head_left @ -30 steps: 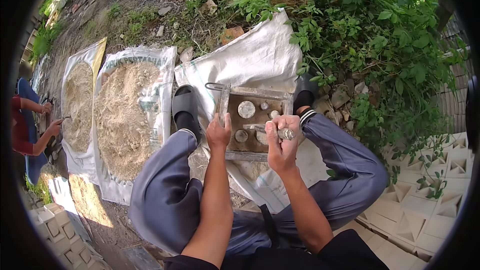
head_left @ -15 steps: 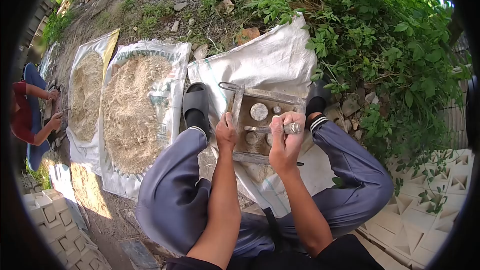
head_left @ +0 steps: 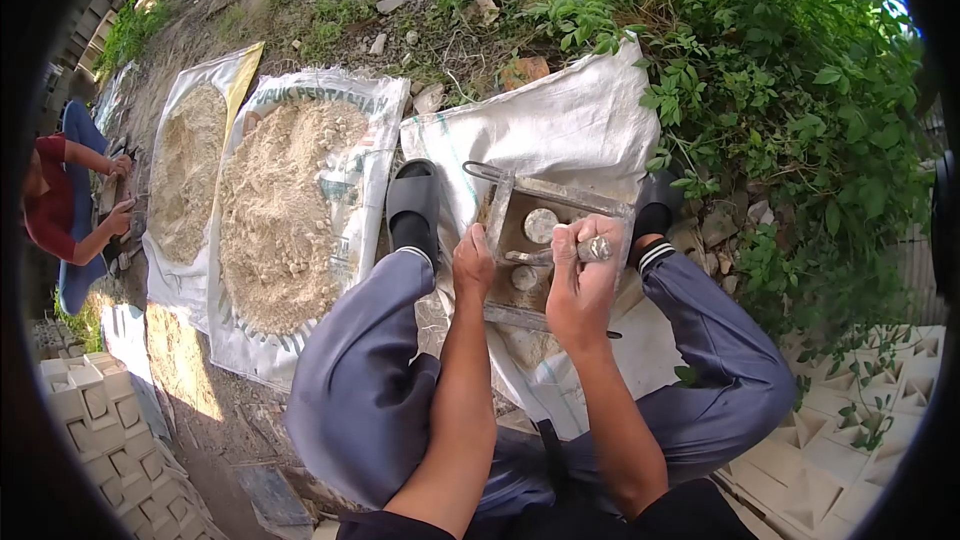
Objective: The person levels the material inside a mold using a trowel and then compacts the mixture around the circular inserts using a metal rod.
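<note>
- To my left, a printed white sack (head_left: 382, 125) lies under a broad heap of pale sand (head_left: 275, 220).
- Just beyond it, a yellow-edged sack (head_left: 172, 282) bears more sand.
- Farther left, I see a co-worker in a dark red top (head_left: 50, 205).
- A reddish-brown stone (head_left: 524, 71) sits ahead of me.
- Leafy green plants (head_left: 800, 130) crowd my right.
- Cream patterned blocks (head_left: 825, 455) lie below them, some leaves trailing over.

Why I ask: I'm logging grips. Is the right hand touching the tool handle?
Touching: the head view shows the right hand wrapped around the tool handle.
</note>
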`<state>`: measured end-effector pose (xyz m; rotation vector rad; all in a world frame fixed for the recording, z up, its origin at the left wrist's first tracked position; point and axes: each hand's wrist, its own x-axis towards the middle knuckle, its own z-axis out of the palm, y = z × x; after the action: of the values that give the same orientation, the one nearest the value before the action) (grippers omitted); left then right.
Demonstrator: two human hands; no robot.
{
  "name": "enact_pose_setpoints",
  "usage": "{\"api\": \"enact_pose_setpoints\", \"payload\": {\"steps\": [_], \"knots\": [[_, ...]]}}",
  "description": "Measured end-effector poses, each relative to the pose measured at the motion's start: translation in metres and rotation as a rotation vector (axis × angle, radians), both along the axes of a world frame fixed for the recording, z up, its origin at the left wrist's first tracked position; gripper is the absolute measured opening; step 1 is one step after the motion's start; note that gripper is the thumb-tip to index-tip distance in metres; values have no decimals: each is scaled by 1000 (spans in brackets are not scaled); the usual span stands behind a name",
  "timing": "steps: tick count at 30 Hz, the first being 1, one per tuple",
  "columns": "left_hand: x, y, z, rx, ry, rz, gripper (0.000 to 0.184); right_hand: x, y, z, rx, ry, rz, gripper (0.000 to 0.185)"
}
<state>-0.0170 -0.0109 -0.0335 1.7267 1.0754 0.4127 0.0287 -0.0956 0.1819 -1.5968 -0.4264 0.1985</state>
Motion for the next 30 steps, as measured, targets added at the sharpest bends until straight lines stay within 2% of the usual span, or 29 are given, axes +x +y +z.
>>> {"api": "enact_pose_setpoints", "payload": {"steps": [2,4,6,8,10,12,14,16,17,20,21,24,25,28,30], "knots": [[-7,0,-2,10,31,-22,52,-5,-7,-19,-14,-9,-34,17],[-2,0,3,26,12,-22,53,5,-3,-29,-91,-201,137,15],[-1,-5,7,-37,64,-43,53,8,-10,-17,-157,-141,172,15],[0,-1,3,-7,48,-11,53,-2,-11,-8,117,11,-52,15],[-3,1,0,3,88,-6,53,-8,-18,-27,138,-49,-83,14],[-2,0,5,2,57,-27,53,-8,-19,-33,-122,-259,79,13],[-2,-5,8,21,53,-31,52,0,-17,-26,-114,-162,156,14],[1,-1,3,50,79,-23,51,-3,-9,-12,123,-17,-29,15],[0,1,-2,47,85,-17,51,-2,-8,-18,120,-10,-23,15],[-1,-3,-1,51,5,-49,49,6,-13,-39,-81,-144,201,14],[0,-3,1,41,28,-43,50,11,-14,-30,-83,-158,195,14],[2,0,3,56,32,-34,49,16,-13,-6,44,41,72,14],[2,1,1,60,18,-27,50,13,-18,-10,73,-39,0,13],[-6,-3,2,46,31,-28,51,7,-18,-27,-94,-25,16,14],[4,-2,6,42,25,-34,51,11,-11,-23,-76,-87,35,15]]}}
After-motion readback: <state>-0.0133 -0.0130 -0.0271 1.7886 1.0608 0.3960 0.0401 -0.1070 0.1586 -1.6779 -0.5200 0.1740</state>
